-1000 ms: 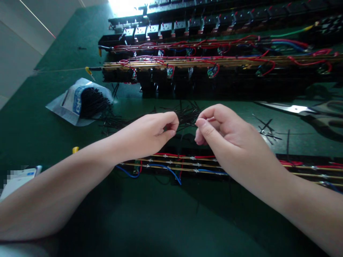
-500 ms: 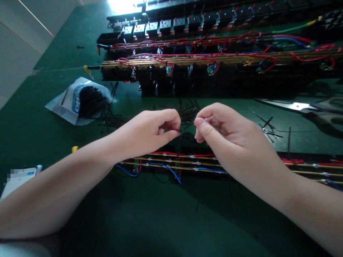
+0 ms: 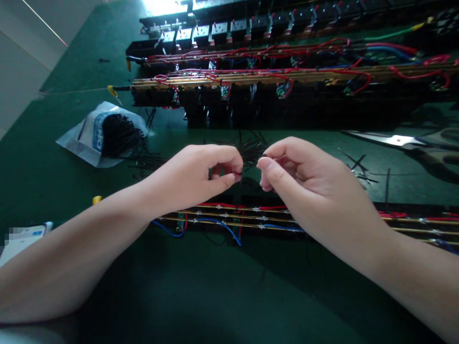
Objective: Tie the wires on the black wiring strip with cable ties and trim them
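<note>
My left hand [image 3: 211, 167] is closed in a pinch, thumb against forefinger, with a bit of something dark at the fingertips. Facing it across a small gap, my right hand [image 3: 304, 174] pinches a thin black cable tie, only a dark end of which shows above the thumb. Behind the fingertips lies a loose pile of black cable ties [image 3: 253, 148]. Just below both hands runs a long black power strip [image 3: 211, 228] with brass bars, red and blue wires and small green circuit boards; my hands and forearms cover parts of it.
An opened plastic bag [image 3: 81, 138] spills black cable ties at the left. Large scissors [image 3: 401, 140] lie at the right, near several cut ends [image 3: 358, 165]. More wired strips [image 3: 251, 79] span the back of the green table [image 3: 179, 291]. A phone [image 3: 27, 241] rests at the left edge.
Both hands stay nearly in place. The right fingertips have shifted slightly left, and the dark end now shows above the thumb. The whole view has shifted slightly.
</note>
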